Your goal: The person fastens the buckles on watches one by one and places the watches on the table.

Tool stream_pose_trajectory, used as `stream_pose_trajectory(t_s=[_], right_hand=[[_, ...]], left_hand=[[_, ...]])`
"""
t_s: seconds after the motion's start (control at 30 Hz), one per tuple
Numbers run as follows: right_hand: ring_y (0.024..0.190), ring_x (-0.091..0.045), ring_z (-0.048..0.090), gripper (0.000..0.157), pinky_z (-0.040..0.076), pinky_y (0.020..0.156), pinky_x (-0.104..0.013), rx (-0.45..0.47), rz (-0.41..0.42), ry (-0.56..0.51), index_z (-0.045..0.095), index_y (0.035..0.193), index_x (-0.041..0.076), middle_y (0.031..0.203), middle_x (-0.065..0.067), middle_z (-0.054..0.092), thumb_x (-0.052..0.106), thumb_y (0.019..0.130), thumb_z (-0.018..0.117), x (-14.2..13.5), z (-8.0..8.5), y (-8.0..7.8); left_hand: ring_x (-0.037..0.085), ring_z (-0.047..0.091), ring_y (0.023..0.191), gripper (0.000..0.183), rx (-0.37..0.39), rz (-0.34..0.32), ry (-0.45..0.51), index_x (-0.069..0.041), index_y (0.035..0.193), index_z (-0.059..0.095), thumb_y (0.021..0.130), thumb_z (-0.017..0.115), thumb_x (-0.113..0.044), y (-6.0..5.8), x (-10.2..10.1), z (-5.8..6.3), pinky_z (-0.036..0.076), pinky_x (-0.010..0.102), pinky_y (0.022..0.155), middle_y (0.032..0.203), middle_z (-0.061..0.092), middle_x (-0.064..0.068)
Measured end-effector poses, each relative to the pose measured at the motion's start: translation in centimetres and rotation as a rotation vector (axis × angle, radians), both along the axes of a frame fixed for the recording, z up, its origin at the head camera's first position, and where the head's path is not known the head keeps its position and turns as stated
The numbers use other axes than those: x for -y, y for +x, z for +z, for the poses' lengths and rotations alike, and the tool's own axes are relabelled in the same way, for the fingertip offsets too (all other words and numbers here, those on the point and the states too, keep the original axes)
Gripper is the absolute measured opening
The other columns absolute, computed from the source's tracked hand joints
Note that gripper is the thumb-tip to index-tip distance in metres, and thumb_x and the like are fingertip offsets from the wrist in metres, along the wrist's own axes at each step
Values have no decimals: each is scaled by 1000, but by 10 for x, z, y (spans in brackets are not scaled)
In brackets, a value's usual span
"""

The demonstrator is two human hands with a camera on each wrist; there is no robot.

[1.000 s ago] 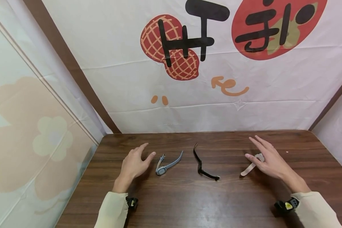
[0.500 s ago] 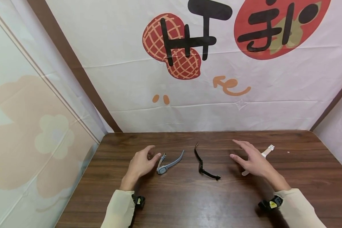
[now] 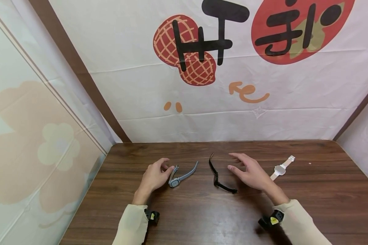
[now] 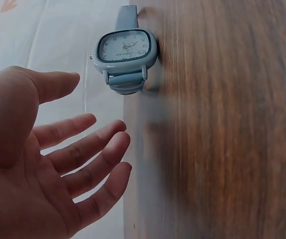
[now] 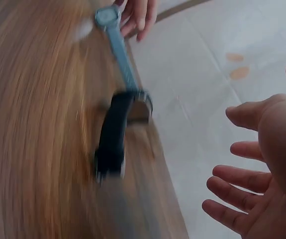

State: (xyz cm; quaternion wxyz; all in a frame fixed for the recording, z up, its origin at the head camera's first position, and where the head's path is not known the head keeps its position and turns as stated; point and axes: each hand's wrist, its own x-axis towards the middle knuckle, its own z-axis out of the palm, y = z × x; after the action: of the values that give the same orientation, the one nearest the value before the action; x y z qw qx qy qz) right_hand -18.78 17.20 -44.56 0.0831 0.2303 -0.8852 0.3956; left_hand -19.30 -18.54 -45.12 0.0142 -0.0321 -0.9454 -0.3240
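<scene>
A light blue wristwatch (image 3: 174,183) with a squarish face lies on the wooden table, its strap spread apart. My left hand (image 3: 154,175) is just left of it, fingers loosely bent and holding nothing; the left wrist view shows a gap between the fingers (image 4: 115,144) and the watch (image 4: 125,50). A black wristwatch (image 3: 216,179) lies on its side in the middle. To its right hovers my right hand (image 3: 249,172), thumb and fingers apart with nothing between them. Beyond that hand lies a wristwatch with a pale strap (image 3: 280,169), its lower strap end hidden by the right forearm.
The dark wooden table (image 3: 202,217) ends at a white printed cloth wall (image 3: 202,126) behind. Another cloth panel (image 3: 27,136) stands along the left side. Both wrists carry small black cameras (image 3: 153,217).
My right hand has moved left, from over the pale-strapped watch to beside the black watch. My left hand has shifted slightly right, closer to the blue watch. The watches have stayed in place.
</scene>
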Motion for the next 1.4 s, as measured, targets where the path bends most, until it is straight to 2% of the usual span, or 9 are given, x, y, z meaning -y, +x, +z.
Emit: stream_pose_trajectory(t_s=[0.23,0.37,0.53,0.7,0.83,0.97,1.13,1.3,1.4], right_hand=[[101,-22,67,38,54,85,-35,144,26,-154,60,131,7,119,-11,69,24,96,66,32,9,-4],[94,-27,68,35,56,79,-33,219,33,-248,62,126,2,111,-14,69,19,97,65,46,10,-9],[92,-38,68,34,59,75,-40,403,66,-389,57,127,-6,112,-27,65,14,99,60,58,8,-15],[94,-39,68,40,59,77,-38,613,73,-485,51,130,-9,121,-31,61,15,100,58,68,8,-20],[88,-31,70,40,60,76,-36,734,42,-564,48,131,-12,122,-33,59,13,101,55,80,10,-23],[80,-23,70,39,60,73,-34,826,9,-632,46,132,-10,119,-33,59,11,101,54,97,12,-23],[74,-19,68,39,60,71,-34,868,-49,-649,44,134,-8,114,-31,61,9,101,54,116,8,-21],[67,-17,67,40,60,65,-33,864,-131,-677,42,136,-9,108,-30,63,3,99,51,128,0,-19],[62,-16,65,40,59,62,-32,861,-165,-697,42,135,-10,103,-29,64,-1,97,51,133,-6,-18]], left_hand=[[12,61,73,39,16,14,54,-6,127,63,95,67,-28,-1,-1,0,50,37,69,95,73,5],[17,65,79,37,21,17,77,-4,125,64,95,67,-25,-2,-2,-2,52,42,75,94,73,6],[22,68,88,37,43,22,107,-3,126,63,96,66,-25,-2,-2,-5,52,48,84,95,73,8],[25,68,92,37,71,24,136,-3,126,62,97,65,-25,-2,-1,-7,52,49,87,98,73,9],[25,68,94,37,104,39,164,-4,127,62,97,65,-26,-5,0,-7,52,48,86,100,73,9],[22,68,87,38,146,57,223,-4,129,61,96,65,-24,-7,0,-7,53,40,79,101,73,10],[19,67,79,41,209,74,332,-2,133,57,96,65,-18,-9,0,-8,52,32,68,102,73,11],[18,68,78,44,262,100,444,-2,134,55,93,67,-12,-9,-2,-8,56,34,69,104,73,15],[16,67,78,44,273,118,470,-1,133,55,91,69,-10,-9,-3,-9,55,33,68,103,73,16]])
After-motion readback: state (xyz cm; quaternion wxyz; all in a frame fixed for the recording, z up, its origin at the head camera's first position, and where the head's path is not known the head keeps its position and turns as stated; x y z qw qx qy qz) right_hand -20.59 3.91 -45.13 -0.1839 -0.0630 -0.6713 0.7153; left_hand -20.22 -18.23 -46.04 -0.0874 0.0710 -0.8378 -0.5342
